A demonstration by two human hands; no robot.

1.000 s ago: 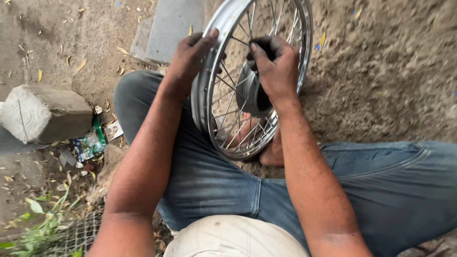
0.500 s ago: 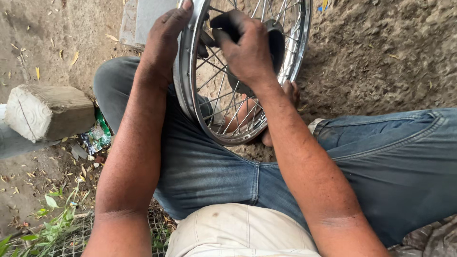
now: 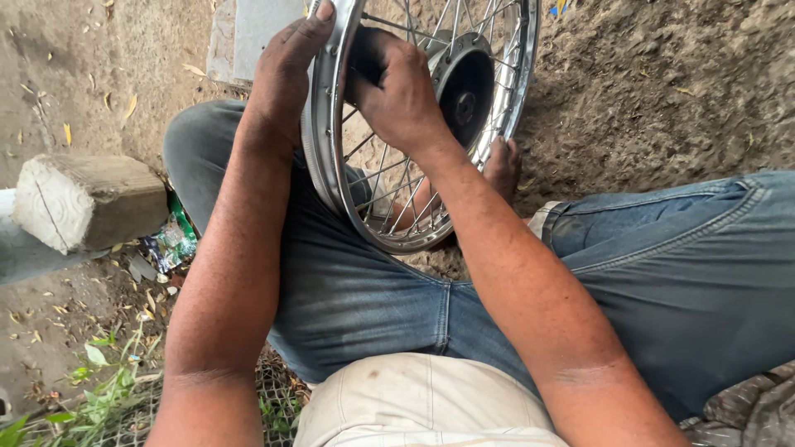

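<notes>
Shiny spoked metal wheel (image 3: pixel 414 132) stands upright between the denim-clad knees; left hand (image 3: pixel 281 79) clasps its rim, right hand (image 3: pixel 397 91) seems clenched around spokes. Steadying the rim firmly keeps spoke work true.

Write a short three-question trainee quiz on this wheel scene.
1. True or false: the left hand grips the spoked wheel's chrome rim from outside.
2. Where is the right hand? A) on the concrete block B) among the spokes beside the black hub C) on the jeans
3. Fill in: the wheel stands on its edge between the person's ____.

Key: 1 true; 2 B; 3 legs.
</notes>
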